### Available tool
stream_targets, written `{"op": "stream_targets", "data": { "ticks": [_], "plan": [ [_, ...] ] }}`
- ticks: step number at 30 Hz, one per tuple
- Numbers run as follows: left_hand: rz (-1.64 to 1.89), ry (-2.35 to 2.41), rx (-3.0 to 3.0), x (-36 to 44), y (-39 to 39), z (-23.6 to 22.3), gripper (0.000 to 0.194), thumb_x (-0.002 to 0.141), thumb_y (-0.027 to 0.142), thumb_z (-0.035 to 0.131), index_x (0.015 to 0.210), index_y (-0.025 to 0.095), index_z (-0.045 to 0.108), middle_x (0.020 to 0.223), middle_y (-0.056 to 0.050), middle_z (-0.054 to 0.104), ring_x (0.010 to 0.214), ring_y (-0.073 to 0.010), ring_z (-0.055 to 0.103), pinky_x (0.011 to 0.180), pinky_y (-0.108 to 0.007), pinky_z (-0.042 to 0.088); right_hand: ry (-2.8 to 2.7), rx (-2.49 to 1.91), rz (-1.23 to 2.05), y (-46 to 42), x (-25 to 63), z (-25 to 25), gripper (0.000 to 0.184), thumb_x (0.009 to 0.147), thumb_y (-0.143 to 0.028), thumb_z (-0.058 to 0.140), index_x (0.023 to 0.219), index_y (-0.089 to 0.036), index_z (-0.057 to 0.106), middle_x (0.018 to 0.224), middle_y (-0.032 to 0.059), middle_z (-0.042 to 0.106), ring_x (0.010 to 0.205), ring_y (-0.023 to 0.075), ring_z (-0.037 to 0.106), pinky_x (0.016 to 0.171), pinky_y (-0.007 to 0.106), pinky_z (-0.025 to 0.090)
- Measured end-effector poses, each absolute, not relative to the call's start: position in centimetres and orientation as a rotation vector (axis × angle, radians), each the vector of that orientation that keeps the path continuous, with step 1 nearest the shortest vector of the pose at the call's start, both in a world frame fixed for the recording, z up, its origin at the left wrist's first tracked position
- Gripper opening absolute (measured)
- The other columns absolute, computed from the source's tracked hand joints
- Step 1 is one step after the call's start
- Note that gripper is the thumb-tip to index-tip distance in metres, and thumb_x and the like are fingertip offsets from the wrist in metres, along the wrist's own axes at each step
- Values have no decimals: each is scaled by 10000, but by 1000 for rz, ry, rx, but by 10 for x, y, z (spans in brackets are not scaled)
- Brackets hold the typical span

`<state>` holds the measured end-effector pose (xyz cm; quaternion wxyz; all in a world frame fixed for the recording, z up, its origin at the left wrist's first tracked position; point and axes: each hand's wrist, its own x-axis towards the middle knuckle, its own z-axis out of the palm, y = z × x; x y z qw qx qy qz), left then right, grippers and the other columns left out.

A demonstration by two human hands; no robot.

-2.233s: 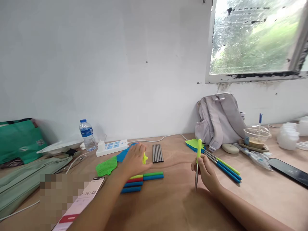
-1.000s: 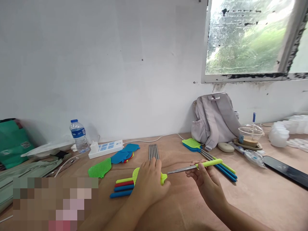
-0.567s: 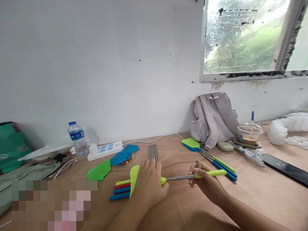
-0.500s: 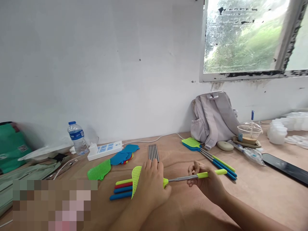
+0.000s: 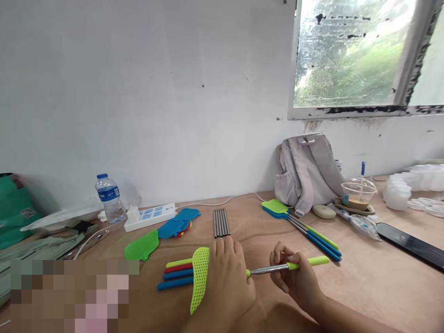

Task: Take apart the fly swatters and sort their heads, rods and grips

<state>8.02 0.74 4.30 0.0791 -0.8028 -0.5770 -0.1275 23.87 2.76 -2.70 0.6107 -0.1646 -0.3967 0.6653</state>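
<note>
A yellow-green fly swatter is held crosswise between both hands. My left hand [image 5: 231, 277] is closed over the inner part of its perforated head [image 5: 200, 280] and the neck, its palm hiding part of both. My right hand [image 5: 296, 275] grips the yellow-green handle [image 5: 319, 261], where the silver shaft [image 5: 268, 269] enters it. Beneath the swatter head lie loose handles, yellow, a red one [image 5: 178, 267] and blue ones [image 5: 176, 283], their right ends hidden. Just beyond my left fingers several metal rods [image 5: 221, 223] lie side by side.
Whole fly swatters [image 5: 314, 236] lie to the right. Loose green [image 5: 141, 246] and blue swatter heads [image 5: 173, 226] lie left, near a white power strip [image 5: 151, 216] and water bottle [image 5: 109, 199]. A backpack [image 5: 308, 173], drink cup [image 5: 359, 194] and black phone [image 5: 411, 245] are further right.
Both hands and the swatter have come slightly nearer to me and a little right. The swatter head has tilted, and the near ends of the metal rods now show.
</note>
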Motion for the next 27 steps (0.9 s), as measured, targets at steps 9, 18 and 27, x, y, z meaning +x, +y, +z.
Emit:
{"op": "stream_targets", "data": {
  "ticks": [9, 18, 27],
  "plan": [
    [-297, -1809, -2405, 86, 1, 36, 299, 632, 308, 511, 860, 128, 580, 916, -162, 536, 882, -337, 448, 802, -497, 337, -891, -376, 1532, 20, 236, -29, 181, 666, -323, 460, 563, -180, 500, 460, -14, 493, 295, 64, 327, 311, 171, 203],
    [-266, -1763, -2444, 81, 4, 40, 320, 632, 343, 511, 858, 131, 589, 934, -161, 545, 882, -337, 448, 811, -494, 326, -876, -308, 1583, 14, 231, -28, 170, 682, -308, 476, 584, -179, 525, 505, -12, 531, 285, 61, 382, 344, 183, 223],
    [-255, -1602, -2501, 74, 8, 49, 300, 641, 334, 513, 865, 147, 582, 938, -142, 546, 882, -325, 439, 813, -488, 321, -955, -212, 1594, 8, 229, -30, 177, 730, -335, 489, 638, -192, 539, 595, 0, 541, 363, 83, 436, 372, 194, 259]
  ]
}}
